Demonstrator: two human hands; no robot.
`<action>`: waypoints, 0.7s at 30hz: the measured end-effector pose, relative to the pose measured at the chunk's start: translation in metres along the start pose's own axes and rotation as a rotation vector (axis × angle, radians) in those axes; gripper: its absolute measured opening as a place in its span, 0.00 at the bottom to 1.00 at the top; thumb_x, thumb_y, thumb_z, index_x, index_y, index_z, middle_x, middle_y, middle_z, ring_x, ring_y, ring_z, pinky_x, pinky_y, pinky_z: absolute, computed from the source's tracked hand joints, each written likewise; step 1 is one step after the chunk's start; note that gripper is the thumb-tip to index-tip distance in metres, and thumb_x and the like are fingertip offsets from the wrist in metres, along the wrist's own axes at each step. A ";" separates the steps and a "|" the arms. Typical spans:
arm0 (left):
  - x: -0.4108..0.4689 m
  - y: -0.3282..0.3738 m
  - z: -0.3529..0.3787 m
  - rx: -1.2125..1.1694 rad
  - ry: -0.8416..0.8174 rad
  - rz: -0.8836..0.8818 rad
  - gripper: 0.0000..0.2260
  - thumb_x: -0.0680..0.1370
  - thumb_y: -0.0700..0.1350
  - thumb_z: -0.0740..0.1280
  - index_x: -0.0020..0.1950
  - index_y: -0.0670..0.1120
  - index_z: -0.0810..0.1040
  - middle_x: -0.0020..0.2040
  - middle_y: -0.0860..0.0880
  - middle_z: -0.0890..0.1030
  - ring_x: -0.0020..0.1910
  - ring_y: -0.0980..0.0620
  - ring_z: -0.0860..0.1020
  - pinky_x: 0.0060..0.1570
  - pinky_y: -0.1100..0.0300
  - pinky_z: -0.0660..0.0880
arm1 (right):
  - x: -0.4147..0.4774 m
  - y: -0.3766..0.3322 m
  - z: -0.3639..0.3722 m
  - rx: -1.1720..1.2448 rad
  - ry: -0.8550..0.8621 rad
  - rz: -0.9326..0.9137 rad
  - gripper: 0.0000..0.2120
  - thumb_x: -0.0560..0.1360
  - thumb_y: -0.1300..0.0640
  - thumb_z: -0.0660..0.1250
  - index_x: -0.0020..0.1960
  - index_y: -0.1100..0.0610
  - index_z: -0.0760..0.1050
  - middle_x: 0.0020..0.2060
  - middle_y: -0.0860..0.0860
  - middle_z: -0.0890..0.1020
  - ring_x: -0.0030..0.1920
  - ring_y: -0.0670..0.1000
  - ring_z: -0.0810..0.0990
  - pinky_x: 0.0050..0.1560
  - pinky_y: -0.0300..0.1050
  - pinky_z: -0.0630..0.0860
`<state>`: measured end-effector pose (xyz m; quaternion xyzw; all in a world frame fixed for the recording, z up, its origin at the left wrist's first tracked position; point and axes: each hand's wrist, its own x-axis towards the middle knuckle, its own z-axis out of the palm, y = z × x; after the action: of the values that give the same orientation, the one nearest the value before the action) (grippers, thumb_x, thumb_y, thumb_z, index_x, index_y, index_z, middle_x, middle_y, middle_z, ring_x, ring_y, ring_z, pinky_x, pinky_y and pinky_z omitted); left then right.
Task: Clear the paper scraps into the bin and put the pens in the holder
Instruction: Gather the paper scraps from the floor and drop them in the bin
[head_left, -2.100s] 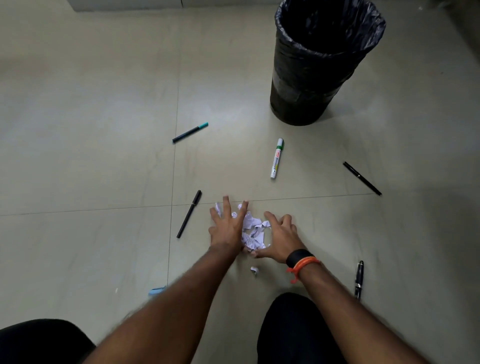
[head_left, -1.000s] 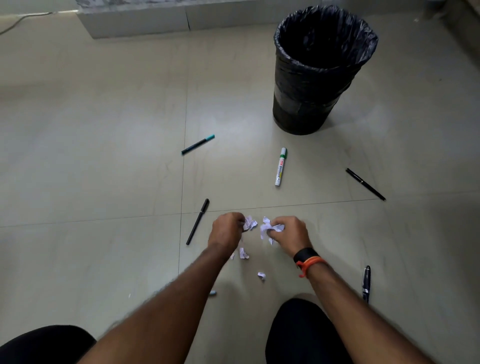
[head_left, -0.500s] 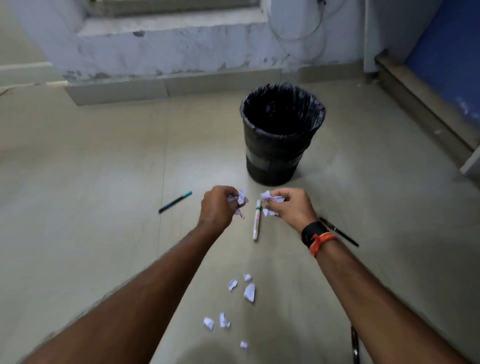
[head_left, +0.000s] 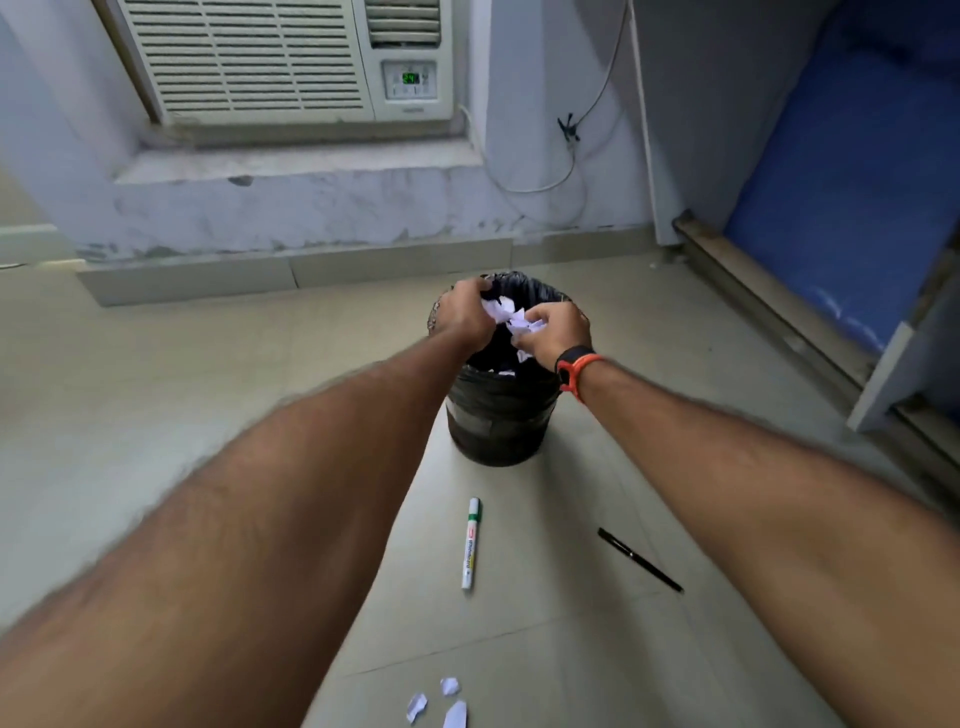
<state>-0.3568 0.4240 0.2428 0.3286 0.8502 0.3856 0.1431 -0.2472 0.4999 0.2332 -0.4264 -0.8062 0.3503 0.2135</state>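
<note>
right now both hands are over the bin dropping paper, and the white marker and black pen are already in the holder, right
Not quite. In the head view, both hands (left hand, right hand) hold paper scraps over the bin, but the white marker and black pen lie on the floor.

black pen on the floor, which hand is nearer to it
Right. The right hand is over the bin, on the same side as the black pen, which lies on the floor below it. The left hand is over the bin's far-left rim, further away.

Head camera, high, facing forward-down over floor (head_left: 156, 415).
</note>
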 end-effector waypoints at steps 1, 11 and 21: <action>-0.001 -0.005 0.002 0.021 -0.042 0.030 0.27 0.74 0.35 0.62 0.73 0.47 0.68 0.69 0.42 0.74 0.68 0.43 0.72 0.67 0.55 0.70 | 0.003 0.002 0.001 -0.028 -0.012 -0.022 0.20 0.66 0.58 0.77 0.57 0.57 0.81 0.52 0.54 0.84 0.54 0.54 0.81 0.52 0.39 0.72; -0.101 -0.061 0.002 -0.276 0.054 0.148 0.29 0.75 0.31 0.61 0.73 0.52 0.63 0.58 0.51 0.76 0.54 0.49 0.81 0.56 0.55 0.78 | -0.069 0.021 0.015 0.184 0.114 -0.221 0.10 0.69 0.66 0.71 0.49 0.57 0.82 0.43 0.49 0.84 0.40 0.45 0.82 0.51 0.40 0.80; -0.293 -0.206 0.051 -0.045 -0.164 -0.185 0.24 0.74 0.30 0.58 0.66 0.51 0.72 0.53 0.50 0.81 0.46 0.52 0.79 0.44 0.65 0.73 | -0.245 0.109 0.112 -0.066 -0.420 -0.090 0.09 0.72 0.63 0.69 0.49 0.53 0.83 0.45 0.49 0.86 0.44 0.50 0.84 0.54 0.48 0.79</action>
<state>-0.2063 0.1558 0.0519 0.2759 0.8535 0.3617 0.2543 -0.1267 0.2944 0.0661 -0.3140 -0.8622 0.3952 0.0422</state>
